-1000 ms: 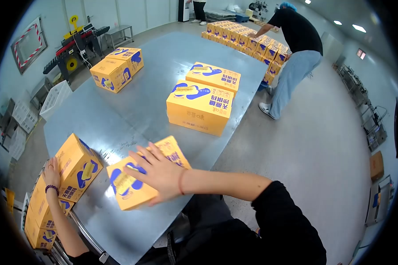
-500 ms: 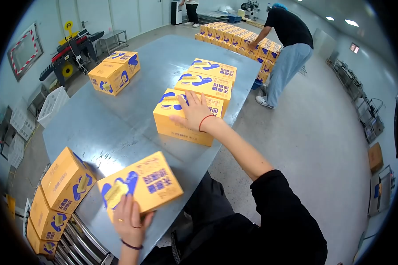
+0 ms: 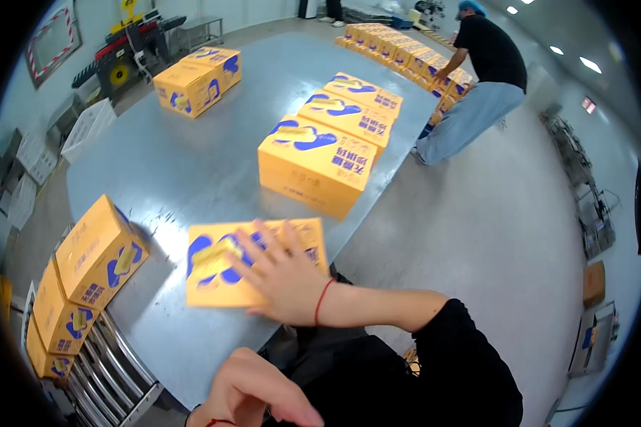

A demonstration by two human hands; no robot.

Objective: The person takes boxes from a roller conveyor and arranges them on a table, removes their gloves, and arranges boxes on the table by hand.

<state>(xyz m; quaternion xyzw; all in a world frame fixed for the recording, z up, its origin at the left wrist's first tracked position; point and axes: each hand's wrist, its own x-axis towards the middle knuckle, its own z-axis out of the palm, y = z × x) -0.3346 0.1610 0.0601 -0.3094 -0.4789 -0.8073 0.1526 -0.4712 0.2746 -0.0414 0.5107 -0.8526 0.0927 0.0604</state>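
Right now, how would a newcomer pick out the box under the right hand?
Find the big metal table. At its near end, below and left of the view's centre, lies a yellow box printed in blue. Unlike the row of three similar boxes beyond it, it sits alone, with the right hand spread over it.

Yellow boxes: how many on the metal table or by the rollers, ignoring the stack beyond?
9: one box under the right hand, three boxes along the right edge of the table, two boxes at its far left, and another three by the rollers. More could be hidden.
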